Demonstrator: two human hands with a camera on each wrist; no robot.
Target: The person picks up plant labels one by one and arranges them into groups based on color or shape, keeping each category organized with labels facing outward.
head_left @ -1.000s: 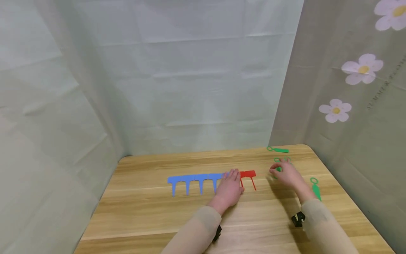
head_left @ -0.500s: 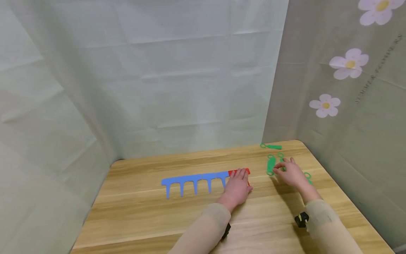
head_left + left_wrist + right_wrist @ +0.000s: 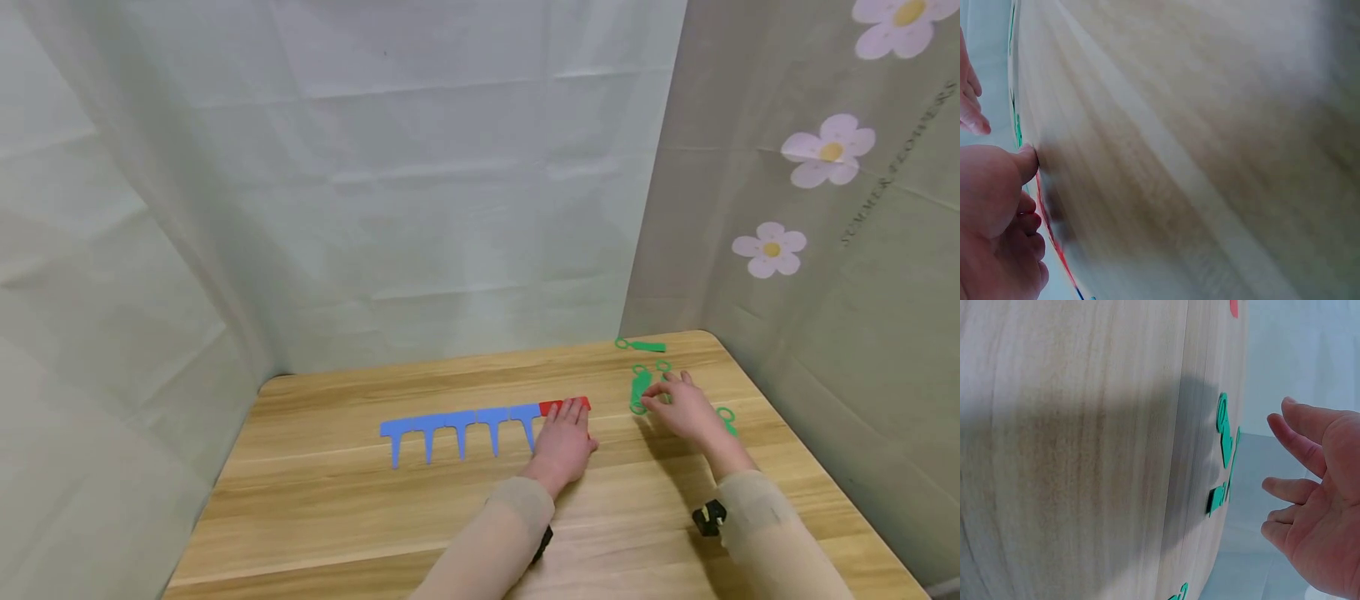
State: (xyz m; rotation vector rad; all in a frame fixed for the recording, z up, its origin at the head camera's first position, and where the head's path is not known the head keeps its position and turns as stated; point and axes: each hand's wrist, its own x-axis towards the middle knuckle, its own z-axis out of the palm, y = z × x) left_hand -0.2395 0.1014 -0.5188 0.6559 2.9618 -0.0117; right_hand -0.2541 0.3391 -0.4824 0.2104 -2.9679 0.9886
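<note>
A row of blue T-shaped flat pieces (image 3: pixel 459 420) lies joined end to end across the table, with red ones (image 3: pixel 551 408) at its right end. My left hand (image 3: pixel 564 446) lies on the red end, fingers stretched out, hiding much of it. To the right, above several green flat pieces with ring ends (image 3: pixel 641 388), hovers my right hand (image 3: pixel 686 412). The right wrist view shows the right hand (image 3: pixel 1322 494) with bent, spread fingers and nothing between them, apart from the green pieces (image 3: pixel 1225 447). Part of the green group is hidden behind that hand.
Another green piece (image 3: pixel 649 347) lies near the table's back edge, and one more (image 3: pixel 726 421) lies to the right, partly hidden by the wrist. Pale cloth walls (image 3: pixel 465 183) stand behind and beside the wooden table (image 3: pixel 322 500).
The left hand has slid right along the row, from where blue meets red onto the red end. The right hand has shifted a little right, uncovering green pieces. The head view has turned slightly.
</note>
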